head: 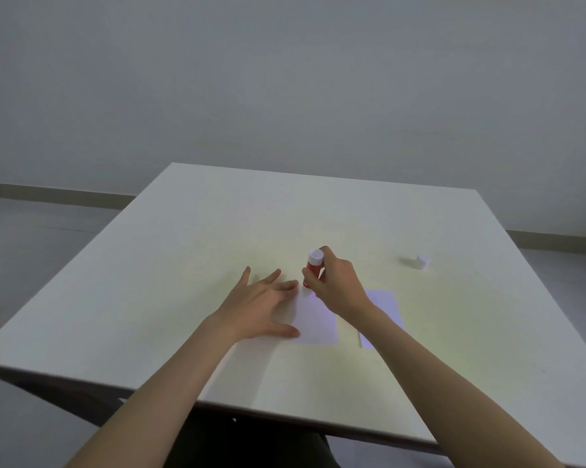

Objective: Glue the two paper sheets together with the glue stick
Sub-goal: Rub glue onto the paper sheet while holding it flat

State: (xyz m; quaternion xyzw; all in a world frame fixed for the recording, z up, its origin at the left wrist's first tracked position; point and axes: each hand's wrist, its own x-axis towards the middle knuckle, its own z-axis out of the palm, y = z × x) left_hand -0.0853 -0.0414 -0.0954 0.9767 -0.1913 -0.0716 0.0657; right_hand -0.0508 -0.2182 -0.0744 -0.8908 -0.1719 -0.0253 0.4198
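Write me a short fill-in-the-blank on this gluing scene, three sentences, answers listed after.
1. The right hand grips the red glue stick over the ____ of the two paper sheets.
2. The left hand lies ____ on the left sheet, fingers spread.
3. The white cap stands on the table, far to the ____ of both hands.

Answers: left; flat; right

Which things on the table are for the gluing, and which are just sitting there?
For the gluing:
- glue stick, held in the right hand
- left paper sheet, pressed flat by the left hand
- right paper sheet, waiting beside it

Just sitting there:
- small white cap, far right, likely the glue's lid
- table
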